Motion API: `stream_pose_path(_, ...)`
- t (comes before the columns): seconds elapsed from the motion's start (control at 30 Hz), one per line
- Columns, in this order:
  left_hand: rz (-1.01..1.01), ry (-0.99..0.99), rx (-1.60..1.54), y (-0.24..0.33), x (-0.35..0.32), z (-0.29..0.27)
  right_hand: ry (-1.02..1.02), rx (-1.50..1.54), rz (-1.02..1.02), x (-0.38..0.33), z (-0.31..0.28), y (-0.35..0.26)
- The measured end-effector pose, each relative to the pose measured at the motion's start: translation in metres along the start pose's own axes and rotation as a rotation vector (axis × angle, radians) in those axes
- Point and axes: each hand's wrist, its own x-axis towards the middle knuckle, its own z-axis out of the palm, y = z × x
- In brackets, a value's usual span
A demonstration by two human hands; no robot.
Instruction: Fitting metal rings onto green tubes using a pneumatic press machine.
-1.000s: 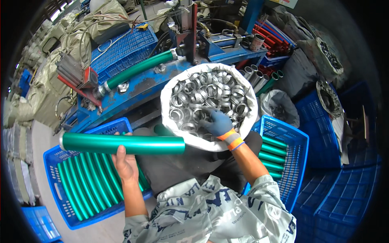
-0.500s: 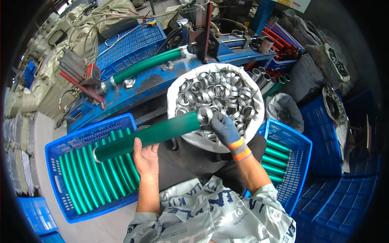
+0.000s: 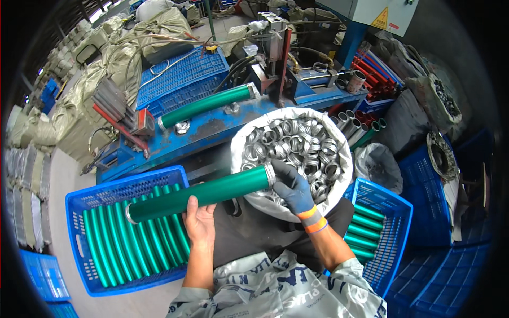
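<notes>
My left hand (image 3: 199, 218), bare, grips a long green tube (image 3: 196, 194) from underneath, near its middle. The tube slants up to the right, across a blue crate of green tubes (image 3: 123, 239). My right hand (image 3: 293, 186), in a dark glove with orange cuff, is at the tube's right end, where a silver metal ring (image 3: 270, 174) sits on the tip. Its fingers touch that ring. Behind the hand is a white sack full of silver rings (image 3: 297, 146).
A blue press machine (image 3: 275, 95) stands behind, with another green tube (image 3: 207, 106) lying in it. A second blue crate (image 3: 379, 233) with green tubes is at my right. Red tubes (image 3: 377, 74), grey tubes and stacked sacks lie around.
The tube swung from lying level over the left crate to slanting toward the sack. My right hand left the rings and came to the tube's right end with a ring.
</notes>
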Motion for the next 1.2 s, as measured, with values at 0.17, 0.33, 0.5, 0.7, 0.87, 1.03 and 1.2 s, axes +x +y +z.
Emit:
stream_pose_path(0.17, -0.039, 0.004, -0.042, -0.005, 0.019, -0.013, -0.097, -0.17, 0.052, 0.017, -0.004, -0.018)
stream_pose_path(0.33, 0.03, -0.023, -0.015, -0.004, 0.03, -0.012, -0.05, 0.001, 0.105, 0.031, -0.007, 0.0)
stream_pose_path(0.5, 0.057, -0.059, -0.009, 0.003, 0.043, -0.011, -0.188, -0.003, -0.026, 0.054, 0.02, -0.017)
stream_pose_path(0.7, 0.061, -0.042, -0.063, -0.007, 0.048, -0.013, -0.052, -0.399, -0.207, 0.069, 0.048, -0.003)
stream_pose_path(0.87, 0.074, -0.038, -0.035, -0.005, 0.051, -0.02, -0.091, -0.439, -0.229, 0.077, 0.048, 0.006)
stream_pose_path(1.03, 0.053, -0.021, -0.028, -0.009, 0.066, -0.024, -0.071, -0.425, -0.236, 0.094, 0.052, 0.014)
stream_pose_path(1.2, 0.041, 0.021, -0.123, 0.002, 0.085, -0.042, -0.247, -0.333, -0.138, 0.123, 0.059, 0.01)
